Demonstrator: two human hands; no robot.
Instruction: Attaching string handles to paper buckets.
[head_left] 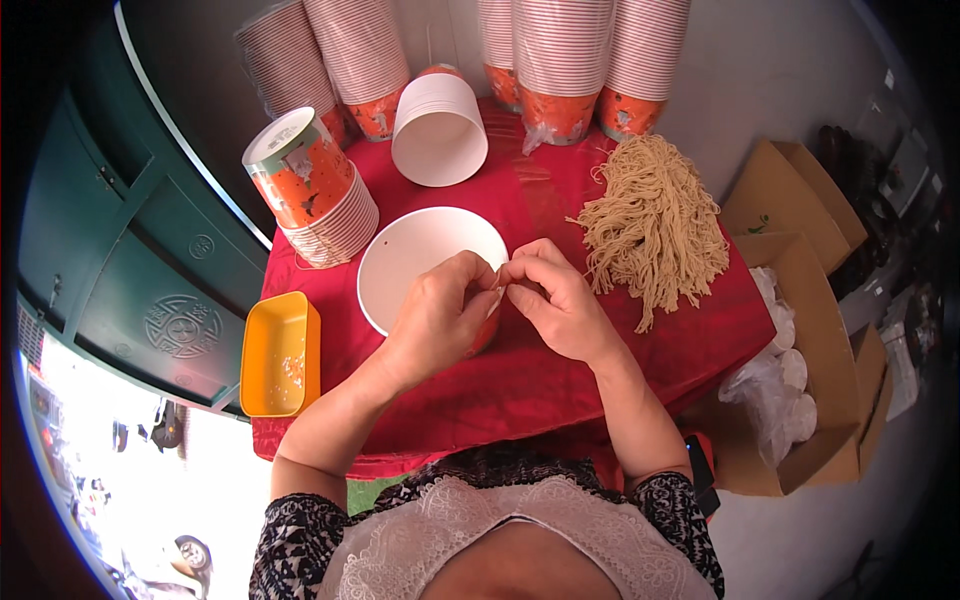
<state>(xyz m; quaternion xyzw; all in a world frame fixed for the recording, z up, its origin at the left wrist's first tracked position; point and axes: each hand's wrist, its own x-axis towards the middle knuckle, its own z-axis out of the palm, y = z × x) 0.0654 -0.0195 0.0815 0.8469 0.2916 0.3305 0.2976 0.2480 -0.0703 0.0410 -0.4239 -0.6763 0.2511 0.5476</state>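
A lace-trimmed top [400, 535] is filling the bottom of the head view, on the near side of the open tub [410, 265]. The tub is resting on red cloth [500, 400]. The left hand [440, 305] is reaching over its right part, and the right hand [562, 300] is meeting it by the tub's right rim. The fingers of both are bending toward their thumbs; what each is grasping, if anything, is too small and hidden to tell. Left of the tub, an upturned stack [315, 185] is leaning; nearer, a yellow box [280, 350] is holding pale bits. Behind the tub, nested tubs [440, 140] are lying sideways, with wrapped stacks [565, 60] standing beyond. To its right, strings [655, 230] are lying heaped; farther right, a carton [832, 385] is holding white items.
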